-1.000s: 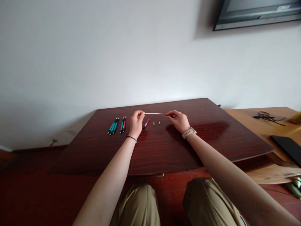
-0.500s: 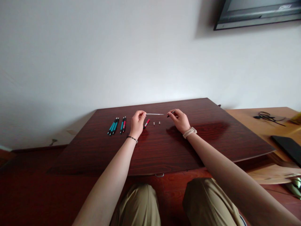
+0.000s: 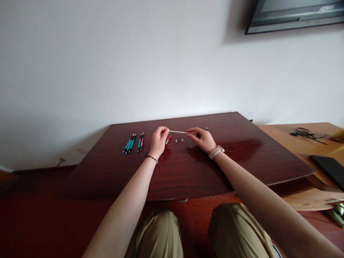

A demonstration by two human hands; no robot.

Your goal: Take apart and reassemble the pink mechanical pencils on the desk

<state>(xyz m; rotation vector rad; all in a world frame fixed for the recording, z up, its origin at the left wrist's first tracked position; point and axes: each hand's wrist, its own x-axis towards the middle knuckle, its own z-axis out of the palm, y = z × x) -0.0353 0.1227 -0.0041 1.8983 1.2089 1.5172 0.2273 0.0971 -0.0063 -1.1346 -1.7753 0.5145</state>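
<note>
Refill [image 3: 178,132] was held level above the table [image 3: 188,168], long axis left to right; its left end was pinched by the left hand [image 3: 158,141], its right end met by the right hand [image 3: 202,139], whose fingers also clasped a dark barrel [image 3: 206,129].

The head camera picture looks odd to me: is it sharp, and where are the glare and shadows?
Head view: the middle is fairly sharp, so the thin white rod between the left hand and right hand reads clearly; the dark wooden table shows a soft sheen on its right side; the wall screen casts a blurred shadow leftward; edges bend outward from the wide lens.
</note>
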